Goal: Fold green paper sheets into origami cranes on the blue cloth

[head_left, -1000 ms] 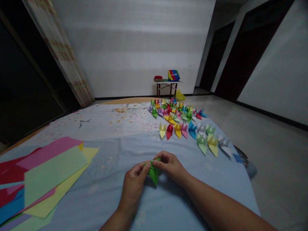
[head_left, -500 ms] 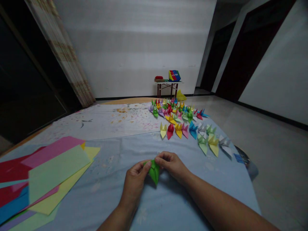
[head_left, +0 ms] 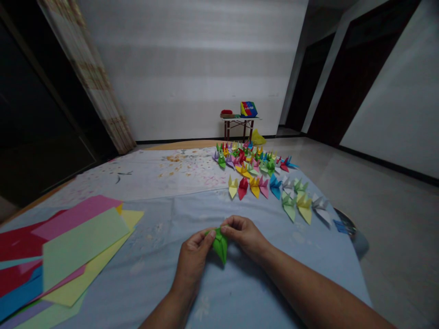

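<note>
Both my hands pinch a folded green origami paper piece in front of me, just above the pale blue cloth. Its pointed end hangs downward. My left hand holds it from the lower left, and my right hand grips its upper edge from the right. The fingers hide part of the fold. Left of my hands lies a loose stack of coloured paper sheets, with pale green on top and pink, yellow, red and blue beneath.
Many origami cranes stand in rows beyond my hands. Farther back are a paint-spattered white sheet and a low table holding a colourful box. A yellow bag sits beneath it. Tiled floor lies to the right.
My hands stay on the green paper with only slight finger shifts. The view has moved a little, so the sheets and cranes sit slightly farther right.
</note>
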Available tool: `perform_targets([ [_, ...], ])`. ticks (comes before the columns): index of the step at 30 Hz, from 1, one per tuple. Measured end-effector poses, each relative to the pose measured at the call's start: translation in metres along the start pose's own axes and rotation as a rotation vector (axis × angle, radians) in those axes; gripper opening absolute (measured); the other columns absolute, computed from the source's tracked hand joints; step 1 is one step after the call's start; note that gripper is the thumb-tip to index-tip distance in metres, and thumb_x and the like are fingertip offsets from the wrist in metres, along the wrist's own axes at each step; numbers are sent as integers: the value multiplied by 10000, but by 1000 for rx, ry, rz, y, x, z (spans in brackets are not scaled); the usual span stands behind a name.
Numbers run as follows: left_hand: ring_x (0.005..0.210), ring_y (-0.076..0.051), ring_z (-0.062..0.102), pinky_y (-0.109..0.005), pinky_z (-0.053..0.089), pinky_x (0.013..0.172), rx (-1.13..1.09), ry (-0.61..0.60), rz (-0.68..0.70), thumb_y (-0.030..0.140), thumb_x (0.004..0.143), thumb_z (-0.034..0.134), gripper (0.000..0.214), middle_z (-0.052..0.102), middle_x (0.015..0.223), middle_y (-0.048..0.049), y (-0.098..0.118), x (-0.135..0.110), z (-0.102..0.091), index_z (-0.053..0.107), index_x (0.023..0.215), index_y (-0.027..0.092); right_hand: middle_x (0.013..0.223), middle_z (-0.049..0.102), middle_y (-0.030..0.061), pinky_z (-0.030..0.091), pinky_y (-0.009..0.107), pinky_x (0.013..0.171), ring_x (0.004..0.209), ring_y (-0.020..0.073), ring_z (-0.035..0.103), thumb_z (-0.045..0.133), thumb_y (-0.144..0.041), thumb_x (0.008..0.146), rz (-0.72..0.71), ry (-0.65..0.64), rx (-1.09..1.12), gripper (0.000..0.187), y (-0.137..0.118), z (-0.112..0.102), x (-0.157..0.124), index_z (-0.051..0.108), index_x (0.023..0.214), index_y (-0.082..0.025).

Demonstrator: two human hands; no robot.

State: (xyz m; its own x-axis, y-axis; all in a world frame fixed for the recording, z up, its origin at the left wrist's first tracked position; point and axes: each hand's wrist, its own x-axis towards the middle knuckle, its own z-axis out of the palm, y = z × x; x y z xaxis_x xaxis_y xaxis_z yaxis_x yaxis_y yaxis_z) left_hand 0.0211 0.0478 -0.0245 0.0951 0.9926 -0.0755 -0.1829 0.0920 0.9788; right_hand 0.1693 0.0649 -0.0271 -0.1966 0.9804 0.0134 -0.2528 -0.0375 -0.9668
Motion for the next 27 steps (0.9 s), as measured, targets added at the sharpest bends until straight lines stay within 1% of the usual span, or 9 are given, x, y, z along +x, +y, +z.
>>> perform_targets([
  [4, 686, -182, 634, -274, 504, 677, 10, 63, 0, 369, 636, 698, 309, 704, 718, -55, -1, 0, 1, 697, 817, 118, 619, 560, -19, 362, 211, 564, 552, 76, 475, 718, -394, 617, -42, -11, -34, 318, 3, 0, 0, 593, 724, -122],
  [7, 674, -175, 629, -267, 503, 660, 29, 95, -5, 362, 634, 701, 307, 698, 698, -44, -1, 0, 1, 697, 825, 122, 610, 545, -22, 350, 204, 547, 546, 72, 459, 699, -413, 637, -40, -18, -63, 331, 4, 1, -1, 594, 738, -116],
  [11, 677, -168, 625, -268, 496, 683, 33, 59, -3, 359, 666, 679, 310, 701, 714, -44, -1, -1, 1, 694, 871, 128, 548, 497, -37, 324, 197, 504, 501, 61, 414, 641, -483, 676, -12, -18, -130, 369, 1, 1, -2, 578, 686, -119],
  [14, 684, -167, 625, -265, 490, 689, 21, 42, 1, 355, 676, 672, 305, 704, 733, -49, -2, 0, 1, 692, 877, 127, 509, 477, -43, 306, 199, 486, 473, 58, 394, 637, -511, 663, -3, -6, -150, 400, 0, -1, -2, 562, 628, -120],
  [17, 699, -159, 624, -254, 481, 713, 10, 40, 7, 344, 683, 670, 290, 705, 744, -46, -4, 1, 2, 692, 875, 128, 512, 495, -37, 311, 203, 500, 477, 57, 400, 663, -497, 640, 8, 7, -130, 393, -1, -2, -2, 579, 617, -113],
  [21, 716, -159, 622, -244, 479, 715, 1, 48, 7, 340, 660, 687, 274, 706, 738, -44, -5, 1, 3, 696, 834, 128, 542, 541, -19, 338, 215, 536, 505, 68, 433, 680, -464, 635, 3, 10, -130, 362, -1, -4, -2, 635, 656, -106],
  [24, 688, -154, 620, -235, 481, 675, -6, 49, 28, 350, 652, 687, 256, 703, 724, -38, -6, 2, 3, 697, 785, 131, 576, 573, -5, 356, 225, 563, 533, 79, 459, 678, -446, 649, -17, 9, -158, 345, 2, -6, -1, 660, 696, -105],
  [27, 643, -140, 611, -220, 475, 629, -13, 42, 66, 354, 660, 677, 243, 696, 691, -25, -9, 1, 4, 694, 760, 133, 574, 569, -8, 354, 225, 563, 537, 82, 461, 668, -438, 668, -28, -3, -180, 331, 5, -9, -2, 658, 702, -109],
])
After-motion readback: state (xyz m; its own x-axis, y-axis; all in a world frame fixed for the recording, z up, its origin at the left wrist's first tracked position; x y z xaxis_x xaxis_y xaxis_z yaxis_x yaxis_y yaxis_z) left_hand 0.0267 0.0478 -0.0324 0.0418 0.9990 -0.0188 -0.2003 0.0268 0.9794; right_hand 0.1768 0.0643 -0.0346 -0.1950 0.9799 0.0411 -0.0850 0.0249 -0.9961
